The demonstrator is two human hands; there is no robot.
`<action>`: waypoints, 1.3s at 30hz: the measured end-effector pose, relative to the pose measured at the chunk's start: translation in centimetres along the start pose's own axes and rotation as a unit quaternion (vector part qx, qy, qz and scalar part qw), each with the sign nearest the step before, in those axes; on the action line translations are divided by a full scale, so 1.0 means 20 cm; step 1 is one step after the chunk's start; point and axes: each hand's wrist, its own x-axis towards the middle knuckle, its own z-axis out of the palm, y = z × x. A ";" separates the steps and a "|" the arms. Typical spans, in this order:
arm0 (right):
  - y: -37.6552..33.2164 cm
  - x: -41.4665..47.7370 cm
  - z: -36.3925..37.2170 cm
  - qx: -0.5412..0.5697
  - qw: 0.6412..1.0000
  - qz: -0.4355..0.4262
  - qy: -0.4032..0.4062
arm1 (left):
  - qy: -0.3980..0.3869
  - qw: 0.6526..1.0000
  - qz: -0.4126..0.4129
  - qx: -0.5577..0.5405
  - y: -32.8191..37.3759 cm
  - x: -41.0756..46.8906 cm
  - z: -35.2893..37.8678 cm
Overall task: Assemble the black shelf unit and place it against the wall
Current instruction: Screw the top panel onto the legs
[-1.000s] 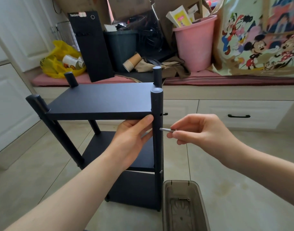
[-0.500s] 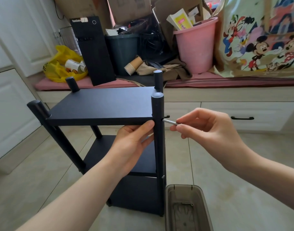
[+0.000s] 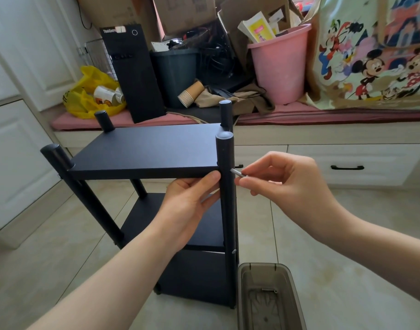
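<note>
On the pale tiled floor (image 3: 323, 234) stands the black three-tier shelf unit (image 3: 144, 153). The left hand (image 3: 187, 206) rests under its top board, grip open, fingers straight beside the front right post (image 3: 224, 158). The right hand (image 3: 282, 177), grip closed, pinches a thin silver metal pin (image 3: 236, 172), tip touching that post.

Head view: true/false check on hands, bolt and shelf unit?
1. The right hand pinches a silver bolt at the front right post. True.
2. The left hand holds a screwdriver. False: it touches the top shelf from below.
3. The shelf unit lies on its side. False: it stands upright on the floor.
4. A pink bucket stands behind the shelf unit. True.
</note>
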 end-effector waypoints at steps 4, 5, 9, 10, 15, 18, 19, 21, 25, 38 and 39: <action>0.00 0.02 0.02 -0.007 1.000 -0.001 0.001 | -0.001 1.000 -0.001 0.004 0.00 0.00 0.00; 0.00 0.03 0.02 -0.010 1.000 -0.001 0.002 | 0.000 1.000 0.000 0.005 0.00 0.00 0.00; 0.01 0.04 0.04 -0.006 1.000 -0.002 0.002 | -0.001 1.000 -0.002 0.004 0.00 0.00 0.00; 0.01 0.05 0.04 -0.006 1.000 -0.003 0.001 | 0.000 1.000 -0.002 0.004 0.00 0.00 0.00; 0.02 0.06 0.05 -0.007 1.000 -0.002 0.003 | 0.003 1.000 -0.005 0.005 0.00 0.01 0.00; 0.03 0.06 0.06 -0.025 1.000 -0.016 0.006 | 0.009 1.000 -0.007 0.010 0.01 0.01 -0.01; 0.03 0.06 0.06 -0.031 0.999 -0.021 0.006 | 0.010 1.000 -0.008 0.012 0.00 0.01 -0.01; 0.03 0.06 0.06 -0.031 0.999 -0.028 0.004 | 0.011 1.000 -0.009 0.014 0.01 0.01 -0.01; 0.03 0.06 0.05 -0.027 0.999 -0.036 -0.007 | 0.010 1.000 -0.005 0.018 0.01 0.01 0.00; 0.02 0.05 0.06 -0.035 0.999 -0.032 -0.011 | 0.006 1.000 0.001 0.018 0.00 0.00 0.00; 0.02 0.05 0.06 -0.032 0.999 -0.034 -0.009 | 0.006 1.000 0.000 0.017 0.00 0.00 0.00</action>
